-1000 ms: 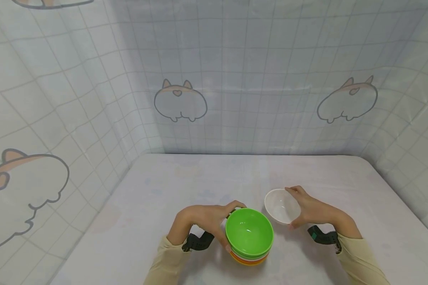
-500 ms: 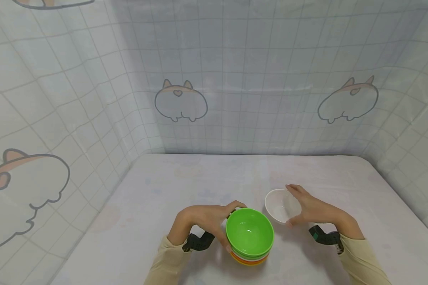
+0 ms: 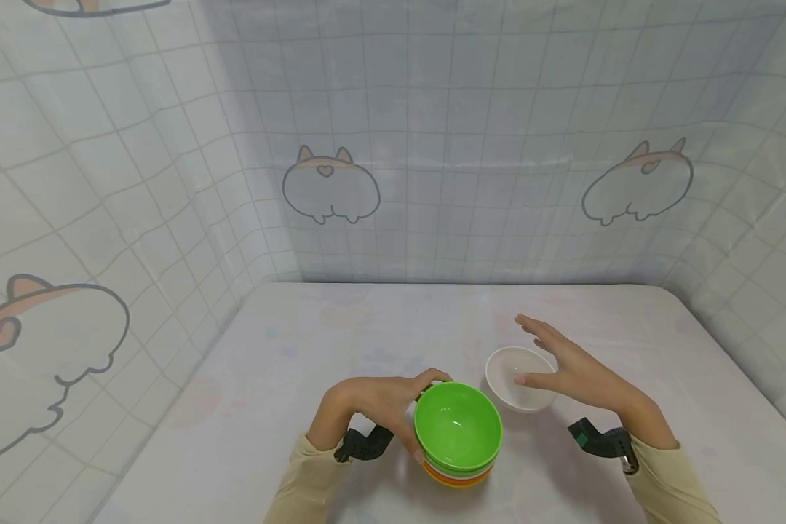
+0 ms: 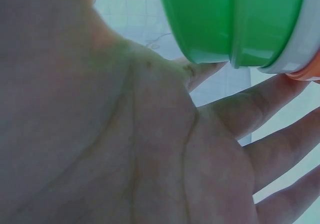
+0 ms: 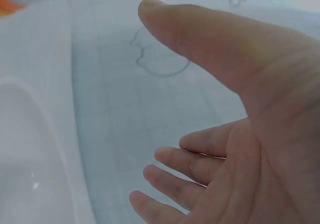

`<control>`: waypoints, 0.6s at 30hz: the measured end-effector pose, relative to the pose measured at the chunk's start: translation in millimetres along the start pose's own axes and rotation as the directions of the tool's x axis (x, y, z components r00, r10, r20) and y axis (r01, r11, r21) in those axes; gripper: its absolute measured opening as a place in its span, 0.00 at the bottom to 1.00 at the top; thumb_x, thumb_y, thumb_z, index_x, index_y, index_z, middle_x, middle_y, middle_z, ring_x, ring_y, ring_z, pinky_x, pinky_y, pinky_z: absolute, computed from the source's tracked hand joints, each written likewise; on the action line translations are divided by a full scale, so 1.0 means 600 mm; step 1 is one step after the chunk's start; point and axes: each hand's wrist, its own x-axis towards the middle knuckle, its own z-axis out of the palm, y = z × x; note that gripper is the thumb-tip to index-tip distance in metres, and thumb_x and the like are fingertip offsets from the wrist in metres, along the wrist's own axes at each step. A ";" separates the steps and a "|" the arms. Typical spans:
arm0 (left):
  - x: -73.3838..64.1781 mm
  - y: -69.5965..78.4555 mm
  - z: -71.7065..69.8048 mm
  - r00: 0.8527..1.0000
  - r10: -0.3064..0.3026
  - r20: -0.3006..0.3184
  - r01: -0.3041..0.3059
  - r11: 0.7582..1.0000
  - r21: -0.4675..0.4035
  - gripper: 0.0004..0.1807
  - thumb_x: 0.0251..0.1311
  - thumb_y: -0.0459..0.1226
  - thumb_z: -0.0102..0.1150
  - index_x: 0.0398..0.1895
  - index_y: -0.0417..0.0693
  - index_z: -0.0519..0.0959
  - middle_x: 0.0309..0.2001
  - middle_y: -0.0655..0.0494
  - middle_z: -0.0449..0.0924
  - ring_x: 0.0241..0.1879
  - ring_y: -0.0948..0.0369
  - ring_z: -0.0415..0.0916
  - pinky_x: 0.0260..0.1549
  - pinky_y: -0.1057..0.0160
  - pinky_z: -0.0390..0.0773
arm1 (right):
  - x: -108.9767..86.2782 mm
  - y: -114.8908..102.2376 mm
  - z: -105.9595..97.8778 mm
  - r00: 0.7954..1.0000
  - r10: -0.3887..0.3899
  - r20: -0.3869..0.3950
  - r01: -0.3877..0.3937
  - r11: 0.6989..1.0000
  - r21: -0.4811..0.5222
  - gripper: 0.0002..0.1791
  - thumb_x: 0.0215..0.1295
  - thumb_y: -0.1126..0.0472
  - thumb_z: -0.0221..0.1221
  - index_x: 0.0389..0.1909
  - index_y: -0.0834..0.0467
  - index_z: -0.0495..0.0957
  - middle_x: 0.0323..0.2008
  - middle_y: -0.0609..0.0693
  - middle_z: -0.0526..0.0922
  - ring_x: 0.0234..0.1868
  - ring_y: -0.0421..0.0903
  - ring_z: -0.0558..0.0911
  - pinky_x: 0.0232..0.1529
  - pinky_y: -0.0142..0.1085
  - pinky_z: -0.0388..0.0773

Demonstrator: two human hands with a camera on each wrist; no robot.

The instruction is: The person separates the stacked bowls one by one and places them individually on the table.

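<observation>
My left hand (image 3: pixel 383 404) grips a stack of bowls at its left side, thumb low at the front and fingers round the back. On top is a bright green bowl (image 3: pixel 458 426); under it show another green rim, a white one and orange ones. The left wrist view shows the green bowl (image 4: pixel 200 24) above my palm, with the white rim (image 4: pixel 295 44) beside it. To the right of the stack, a single white bowl (image 3: pixel 506 375) sits upright on the table. Over its right side hovers my right hand (image 3: pixel 570 367), fingers spread and holding nothing.
A pale cloth covers the table (image 3: pixel 340 320), whose far edge meets a grid-patterned curtain (image 3: pixel 478 182) with cartoon animal prints. More of this curtain stands on the left and right sides. Each wrist wears a black strap-on device (image 3: pixel 367 442).
My right hand has let go of the white bowl's rim and risen, its thumb and fingers spreading apart. The bowl stays in place, as do my left hand and the stack.
</observation>
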 end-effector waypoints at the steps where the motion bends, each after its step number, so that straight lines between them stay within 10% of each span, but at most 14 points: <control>1: 0.000 0.000 0.000 1.000 0.000 0.001 0.000 1.000 -0.001 0.53 0.42 0.38 0.79 0.69 0.59 0.53 0.60 0.67 0.67 0.61 0.66 0.62 0.59 0.63 0.65 | -0.002 -0.006 0.000 1.000 -0.013 -0.001 0.013 1.000 -0.003 0.53 0.57 0.45 0.68 0.75 0.60 0.49 0.71 0.62 0.55 0.66 0.67 0.62 0.60 0.61 0.64; 18: 0.001 -0.010 0.003 0.998 0.063 0.005 -0.063 0.998 0.008 0.52 0.45 0.37 0.77 0.69 0.57 0.51 0.62 0.65 0.64 0.60 0.67 0.64 0.59 0.64 0.66 | -0.016 -0.079 0.030 0.978 -0.164 0.129 0.164 0.986 0.010 0.58 0.46 0.41 0.73 0.75 0.42 0.50 0.72 0.39 0.55 0.68 0.53 0.62 0.59 0.59 0.65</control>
